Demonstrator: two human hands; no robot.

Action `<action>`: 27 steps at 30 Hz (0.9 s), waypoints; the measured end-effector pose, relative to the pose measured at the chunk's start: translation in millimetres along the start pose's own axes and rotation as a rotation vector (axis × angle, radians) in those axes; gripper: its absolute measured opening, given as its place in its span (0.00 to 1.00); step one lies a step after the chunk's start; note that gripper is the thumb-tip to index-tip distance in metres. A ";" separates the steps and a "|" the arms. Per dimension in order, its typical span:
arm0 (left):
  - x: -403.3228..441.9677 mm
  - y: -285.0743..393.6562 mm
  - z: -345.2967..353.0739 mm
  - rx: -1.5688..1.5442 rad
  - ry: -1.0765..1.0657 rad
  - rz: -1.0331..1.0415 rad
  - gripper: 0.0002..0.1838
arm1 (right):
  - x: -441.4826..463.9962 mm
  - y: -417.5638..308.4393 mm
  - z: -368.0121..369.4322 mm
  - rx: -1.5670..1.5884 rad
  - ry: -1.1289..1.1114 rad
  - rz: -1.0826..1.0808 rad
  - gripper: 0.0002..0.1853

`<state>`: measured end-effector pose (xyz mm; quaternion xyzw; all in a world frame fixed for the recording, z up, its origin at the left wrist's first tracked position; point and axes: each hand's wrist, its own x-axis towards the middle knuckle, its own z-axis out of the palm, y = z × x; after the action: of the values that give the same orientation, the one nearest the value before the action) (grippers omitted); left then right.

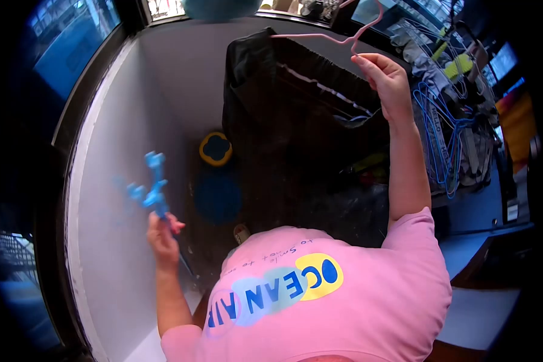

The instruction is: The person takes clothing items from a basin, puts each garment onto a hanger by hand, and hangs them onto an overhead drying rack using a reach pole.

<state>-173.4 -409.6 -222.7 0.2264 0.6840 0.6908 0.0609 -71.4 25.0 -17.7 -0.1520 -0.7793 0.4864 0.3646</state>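
Observation:
A pink hanger (320, 36) is pinched at its neck by the fingers of my right hand (385, 81), raised at the upper right. From the hanger hangs a dark garment (283, 90), its waistband opening facing up. At the left, in front of the pale wall, my left hand (163, 238) is closed round the lower end of a blue pronged tool (155, 193). The prongs point up and are slightly blurred. A small pinkish-red piece (176, 224) shows beside the fingers of that hand.
Blue hangers (443, 139) and clothes hang in a bunch at the right. On the floor are a yellow-rimmed round object (215, 149) and a blue round one (218, 196). A pale wall (114, 211) runs down the left. A rounded teal object (220, 9) hangs at the top.

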 end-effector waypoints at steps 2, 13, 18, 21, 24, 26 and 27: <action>36.3 22.1 60.3 -0.066 -0.319 -0.019 0.14 | -17.1 -12.0 1.0 0.016 0.026 0.006 0.08; 24.3 53.2 259.6 -0.014 -0.694 0.324 0.08 | -141.0 -53.1 -65.8 -0.127 0.255 -0.059 0.06; -21.4 86.0 311.7 -0.284 -0.852 0.212 0.08 | -204.5 -62.3 -105.0 -0.128 0.331 0.040 0.07; -47.6 99.5 353.2 -0.530 -0.901 0.222 0.11 | -238.9 -51.0 -123.2 -0.490 0.549 -0.218 0.08; -68.9 133.9 401.1 -0.686 -0.950 0.229 0.14 | -280.6 -60.7 -146.9 -0.837 0.716 -0.643 0.12; -79.8 174.7 429.2 -0.757 -0.996 0.186 0.16 | -328.6 -25.9 -141.8 -0.688 0.644 -0.574 0.16; -85.4 196.4 439.0 -0.795 -1.019 0.149 0.17 | -350.7 -7.3 -130.4 -0.598 0.591 -0.459 0.19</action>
<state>120.8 -51.7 -68.1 0.5325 0.2442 0.6997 0.4089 264.1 -101.7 -124.8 -0.2060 -0.7615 0.0837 0.6088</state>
